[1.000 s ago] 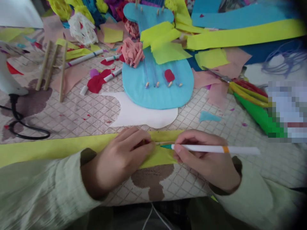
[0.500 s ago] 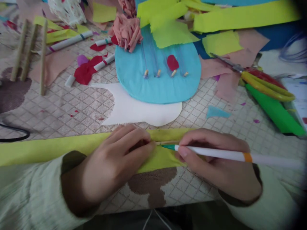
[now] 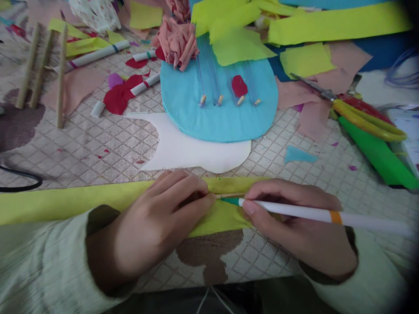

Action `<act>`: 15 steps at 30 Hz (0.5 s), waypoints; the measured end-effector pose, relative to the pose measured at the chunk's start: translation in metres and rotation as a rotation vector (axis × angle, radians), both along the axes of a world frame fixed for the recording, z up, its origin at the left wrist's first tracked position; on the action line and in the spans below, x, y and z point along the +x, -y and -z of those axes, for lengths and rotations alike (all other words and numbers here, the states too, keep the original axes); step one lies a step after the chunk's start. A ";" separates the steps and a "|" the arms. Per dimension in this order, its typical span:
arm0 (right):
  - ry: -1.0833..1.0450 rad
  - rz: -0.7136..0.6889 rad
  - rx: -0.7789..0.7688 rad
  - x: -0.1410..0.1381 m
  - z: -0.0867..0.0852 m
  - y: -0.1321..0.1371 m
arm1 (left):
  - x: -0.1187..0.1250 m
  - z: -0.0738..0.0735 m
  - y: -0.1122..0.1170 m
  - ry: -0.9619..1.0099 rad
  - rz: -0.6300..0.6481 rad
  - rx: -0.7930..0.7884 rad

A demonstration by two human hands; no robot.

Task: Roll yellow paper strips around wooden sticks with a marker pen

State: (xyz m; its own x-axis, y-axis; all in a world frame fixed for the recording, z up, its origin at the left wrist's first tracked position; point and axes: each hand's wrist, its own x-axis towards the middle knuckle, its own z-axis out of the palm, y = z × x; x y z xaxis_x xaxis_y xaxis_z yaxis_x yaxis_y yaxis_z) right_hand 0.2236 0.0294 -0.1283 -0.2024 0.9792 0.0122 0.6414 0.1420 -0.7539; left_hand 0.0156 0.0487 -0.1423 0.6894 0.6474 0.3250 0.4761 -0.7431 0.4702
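My right hand (image 3: 294, 226) is closed around a white felt-tip pen (image 3: 291, 210) with a green tip and an orange band. The pen's tip touches or nearly touches a thin wooden stick (image 3: 233, 195) running between my hands. My left hand (image 3: 157, 218) is closed, its thumb and fingertips pinching the stick's left end. Beneath both hands lies a long yellow-green paper strip (image 3: 75, 198) across the tablecloth. Part of the stick is hidden behind my right fingers.
Beyond my hands lie a white paper shape (image 3: 203, 155) and a light-blue oval (image 3: 196, 122) with threads and small wooden bits. Scissors (image 3: 366, 120) with yellow handles rest at right. Several sticks (image 3: 61, 78), pens (image 3: 94, 56), a pink paper flower (image 3: 176, 43) and paper scraps (image 3: 307, 61) surround them.
The whole view has shifted slightly. My hands, the pen and the stick keep almost the same positions relative to each other.
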 end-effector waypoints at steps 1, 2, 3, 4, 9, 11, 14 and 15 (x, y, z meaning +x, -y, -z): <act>-0.005 0.002 -0.005 0.000 0.000 0.000 | 0.000 0.000 0.000 -0.003 0.001 -0.006; -0.010 0.006 -0.009 -0.001 0.000 0.000 | 0.000 0.000 0.000 -0.003 -0.001 -0.013; -0.013 0.010 -0.011 -0.001 0.000 0.000 | 0.000 0.000 0.000 -0.003 -0.005 -0.019; -0.015 0.014 -0.011 -0.001 0.001 0.001 | 0.000 -0.001 0.000 -0.002 -0.006 -0.022; 0.003 0.001 -0.001 -0.001 0.000 0.001 | 0.000 -0.001 -0.001 -0.007 -0.002 -0.023; 0.001 -0.007 0.004 0.000 0.000 0.001 | 0.001 -0.001 -0.001 -0.004 0.000 -0.032; -0.010 -0.007 0.011 0.000 0.001 0.001 | 0.001 0.000 -0.001 -0.003 0.000 -0.031; -0.011 -0.006 0.014 0.000 0.001 0.001 | 0.001 0.000 -0.001 -0.003 0.000 -0.027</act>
